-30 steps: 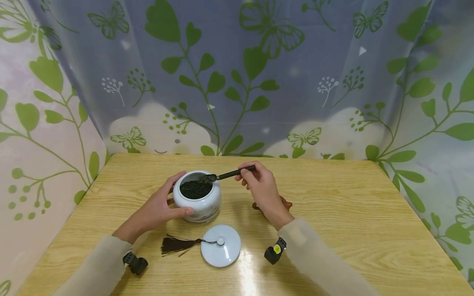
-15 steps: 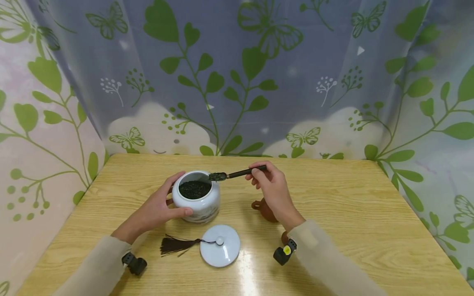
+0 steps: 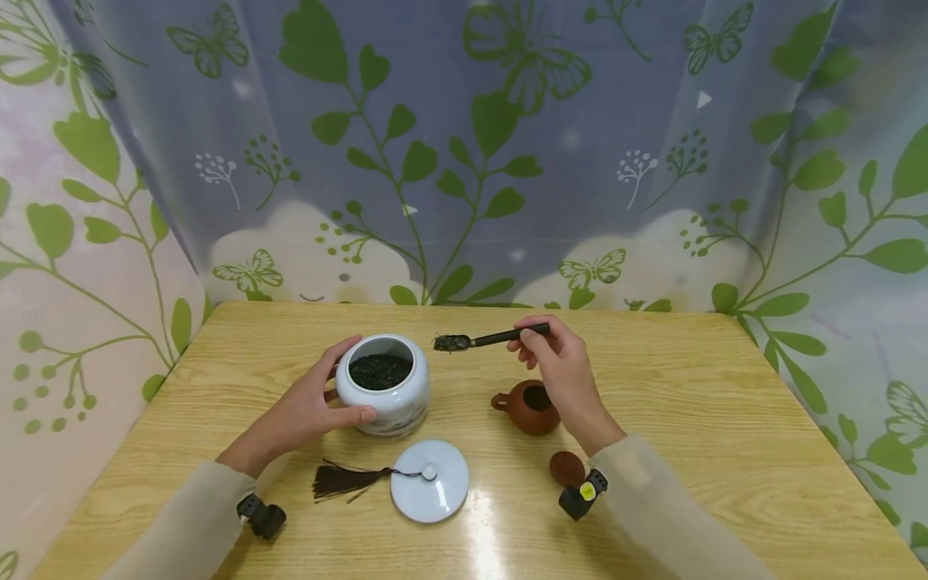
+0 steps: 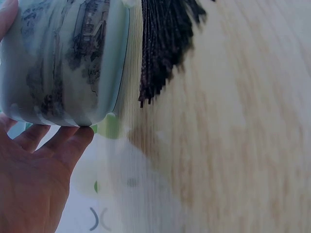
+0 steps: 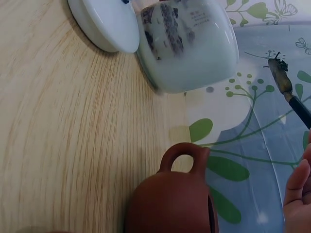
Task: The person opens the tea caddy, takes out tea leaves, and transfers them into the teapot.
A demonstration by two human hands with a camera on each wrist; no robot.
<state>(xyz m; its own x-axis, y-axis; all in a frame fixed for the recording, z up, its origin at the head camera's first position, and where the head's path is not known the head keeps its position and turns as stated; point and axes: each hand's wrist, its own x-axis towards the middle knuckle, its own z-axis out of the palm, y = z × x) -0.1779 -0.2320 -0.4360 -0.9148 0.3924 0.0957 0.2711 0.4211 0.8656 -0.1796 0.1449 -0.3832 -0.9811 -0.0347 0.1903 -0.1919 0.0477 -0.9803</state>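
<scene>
My left hand grips a white porcelain tea jar at its left side, thumb across the front. Dark tea leaves lie inside the uncovered jar. In my right hand I pinch the black handle of a tea scoop. Its bowl, heaped with leaves, is in the air just right of the jar's rim. Below this hand a brown clay teapot stands uncovered on the table, its handle toward the jar. The right wrist view shows the scoop raised clear of the table.
The jar's white lid lies in front of the jar, with a dark tassel stretching left. A small brown teapot lid sits near my right wrist. Behind the wooden table hangs a patterned curtain.
My right hand has drawn the scoop out of the jar and moved it right, with leaves on it. The teapot and its lid have come into fuller view. The left hand stays on the jar.
</scene>
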